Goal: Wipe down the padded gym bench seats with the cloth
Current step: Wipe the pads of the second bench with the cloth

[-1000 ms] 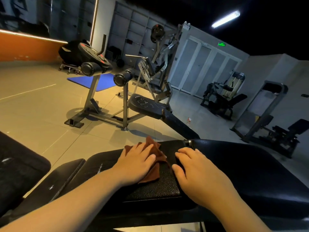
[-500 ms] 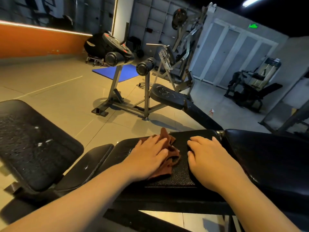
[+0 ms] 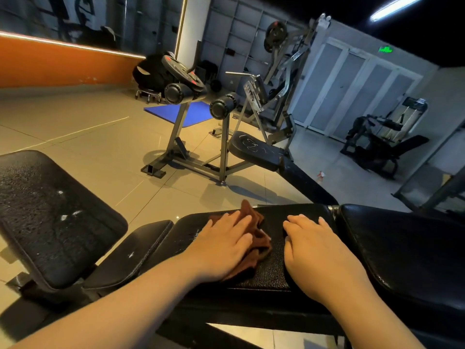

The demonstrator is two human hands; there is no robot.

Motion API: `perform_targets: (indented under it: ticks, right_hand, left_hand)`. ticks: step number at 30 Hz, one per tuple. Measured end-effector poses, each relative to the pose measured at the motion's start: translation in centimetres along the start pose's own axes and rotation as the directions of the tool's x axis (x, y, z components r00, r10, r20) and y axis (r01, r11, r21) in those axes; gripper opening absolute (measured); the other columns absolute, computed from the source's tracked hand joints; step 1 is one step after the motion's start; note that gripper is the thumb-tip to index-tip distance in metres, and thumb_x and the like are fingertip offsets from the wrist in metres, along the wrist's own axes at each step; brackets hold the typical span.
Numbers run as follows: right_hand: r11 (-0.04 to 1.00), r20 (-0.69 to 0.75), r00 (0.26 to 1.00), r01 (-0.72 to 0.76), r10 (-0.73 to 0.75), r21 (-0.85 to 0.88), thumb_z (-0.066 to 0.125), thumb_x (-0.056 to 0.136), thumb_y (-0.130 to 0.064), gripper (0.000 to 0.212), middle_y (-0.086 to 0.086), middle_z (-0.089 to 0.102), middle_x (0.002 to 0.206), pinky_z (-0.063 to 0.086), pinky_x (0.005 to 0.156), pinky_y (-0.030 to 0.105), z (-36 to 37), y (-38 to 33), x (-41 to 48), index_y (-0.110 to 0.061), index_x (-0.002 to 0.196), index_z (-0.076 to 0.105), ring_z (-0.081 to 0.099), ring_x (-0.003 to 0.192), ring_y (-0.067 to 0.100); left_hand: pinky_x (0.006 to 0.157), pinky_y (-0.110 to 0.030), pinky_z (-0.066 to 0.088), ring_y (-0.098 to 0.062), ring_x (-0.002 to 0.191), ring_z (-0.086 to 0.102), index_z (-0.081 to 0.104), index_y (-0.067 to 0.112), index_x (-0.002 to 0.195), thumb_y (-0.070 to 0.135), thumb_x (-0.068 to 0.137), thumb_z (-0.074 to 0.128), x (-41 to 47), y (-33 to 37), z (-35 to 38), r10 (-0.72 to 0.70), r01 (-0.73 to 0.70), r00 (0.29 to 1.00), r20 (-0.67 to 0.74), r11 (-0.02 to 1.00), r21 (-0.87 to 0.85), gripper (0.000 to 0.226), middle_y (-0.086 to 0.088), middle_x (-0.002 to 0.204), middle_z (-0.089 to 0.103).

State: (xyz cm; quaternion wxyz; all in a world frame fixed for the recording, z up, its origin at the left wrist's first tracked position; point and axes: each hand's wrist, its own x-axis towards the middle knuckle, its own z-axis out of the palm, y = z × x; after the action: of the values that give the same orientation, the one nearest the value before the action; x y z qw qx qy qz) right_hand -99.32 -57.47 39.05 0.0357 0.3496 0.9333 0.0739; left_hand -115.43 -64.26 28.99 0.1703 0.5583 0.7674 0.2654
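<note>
One brown cloth (image 3: 255,239) lies crumpled on the black textured padded seat (image 3: 274,272), pressed under the straight fingers of the left hand (image 3: 224,248), while the right hand (image 3: 312,245) rests flat just beside it, holding nothing; the white scrawl on the farther bench pad (image 3: 254,150) and the green sign (image 3: 386,49) are unreadable.

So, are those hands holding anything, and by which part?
Nothing is gripped. The left hand presses flat on the brown cloth; the right hand rests bare on the bench pad.

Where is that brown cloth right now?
In the head view, low centre: the brown cloth lies on the black padded seat, under the left hand, beside the right hand.
</note>
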Motion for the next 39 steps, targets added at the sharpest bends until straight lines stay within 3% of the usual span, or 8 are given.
perform_targets:
  ticks: [5, 9, 14, 20, 25, 30, 36, 39]
  right_hand:
    - [1.0, 0.002, 1.0, 0.009, -0.009, -0.021, 0.025, 0.109, -0.029, 0.05, -0.004, 0.021, 0.166, 0.002, 0.127, 0.037, -0.1, -0.1, -0.3, -0.022, 0.158, 0.026, 0.013, 0.154, 0.012]
    - [1.0, 0.011, 1.0, 0.012, -0.012, -0.002, 0.028, 0.109, -0.029, 0.049, -0.005, 0.021, 0.166, 0.003, 0.127, 0.038, -0.1, -0.1, -0.1, -0.023, 0.158, 0.026, 0.012, 0.154, 0.011]
    - [1.0, -0.005, 1.0, -0.002, 0.002, -0.018, 0.028, 0.108, -0.028, 0.05, -0.005, 0.022, 0.166, 0.002, 0.127, 0.039, 0.5, -0.2, 0.3, -0.023, 0.157, 0.028, 0.012, 0.154, 0.012]
    - [1.0, -0.014, 1.0, 0.022, -0.022, 0.006, 0.028, 0.108, -0.027, 0.048, -0.005, 0.026, 0.164, 0.002, 0.126, 0.039, -0.1, -0.6, -0.1, -0.022, 0.156, 0.029, 0.016, 0.152, 0.013]
    - [0.996, 0.007, 0.999, 0.044, -0.045, 0.072, 0.03, 0.107, -0.025, 0.045, -0.006, 0.029, 0.163, 0.001, 0.127, 0.04, -0.3, -0.5, -0.3, -0.029, 0.152, 0.034, 0.013, 0.154, 0.013]
    - [0.992, -0.023, 1.0, 0.01, -0.007, 0.124, 0.036, 0.105, -0.019, 0.047, -0.003, 0.033, 0.16, 0.0, 0.124, 0.037, 0.2, -0.6, -0.1, -0.024, 0.152, 0.035, 0.021, 0.152, 0.015]
    - [0.985, -0.015, 1.0, 0.002, 0.001, 0.174, 0.036, 0.106, -0.014, 0.048, 0.0, 0.033, 0.161, 0.006, 0.124, 0.038, -1.0, -0.7, -1.3, -0.02, 0.154, 0.032, 0.016, 0.154, 0.022]
    - [0.976, -0.028, 0.999, 0.028, -0.022, 0.214, 0.039, 0.107, -0.018, 0.042, -0.003, 0.042, 0.153, 0.012, 0.124, 0.037, -1.7, -0.6, -2.2, -0.023, 0.149, 0.037, 0.029, 0.148, 0.018]
  left_hand:
    - [0.121, -0.057, -0.003, -0.019, 0.153, -0.006, 0.005, 0.044, 0.155, 0.054, 0.103, 0.013, 2.7, 1.6, 0.7, -0.015, 0.015, 1.0, 0.001, 1.0, 0.013, 0.054, 0.01, 0.167, -0.004]
    - [0.124, -0.037, -0.007, 0.001, 0.149, -0.014, 0.005, 0.053, 0.153, 0.058, 0.103, 0.016, -2.7, -0.3, 0.9, 0.173, -0.174, 0.985, -0.026, 0.984, -0.046, 0.051, 0.026, 0.163, -0.006]
    - [0.12, -0.024, -0.011, 0.008, 0.146, -0.014, 0.005, 0.047, 0.154, 0.053, 0.104, 0.017, -5.0, -2.6, 0.8, 0.087, -0.088, 0.996, -0.031, 0.996, -0.024, 0.053, 0.028, 0.161, -0.007]
    - [0.123, -0.052, -0.002, -0.016, 0.153, -0.007, 0.004, 0.038, 0.157, 0.048, 0.105, 0.012, 2.1, 1.3, 0.2, 0.043, -0.042, 0.999, -0.021, 0.997, 0.064, 0.053, 0.007, 0.167, -0.004]
    - [0.123, -0.032, -0.008, 0.001, 0.149, -0.013, 0.006, 0.045, 0.155, 0.048, 0.107, 0.018, -2.4, 2.0, 1.0, 0.206, -0.208, 0.976, -0.063, 0.978, -0.03, 0.05, 0.022, 0.164, -0.005]
    - [0.115, -0.015, -0.012, 0.015, 0.143, -0.012, 0.009, 0.05, 0.153, 0.046, 0.106, 0.021, -7.1, -1.0, 1.3, 0.105, -0.109, 0.99, -0.09, 0.993, -0.042, 0.049, 0.035, 0.158, -0.004]
    - [0.124, -0.05, 0.001, -0.019, 0.153, -0.001, 0.015, 0.03, 0.157, 0.04, 0.107, 0.02, -0.6, 1.7, 0.9, -0.137, 0.139, 0.989, -0.051, 0.99, 0.032, 0.052, 0.006, 0.167, 0.003]
    - [0.123, -0.053, -0.001, -0.018, 0.153, -0.004, 0.016, 0.037, 0.156, 0.042, 0.106, 0.021, 0.5, 5.3, 1.4, -0.051, 0.052, 0.994, -0.094, 0.999, 0.003, 0.05, 0.009, 0.167, 0.003]
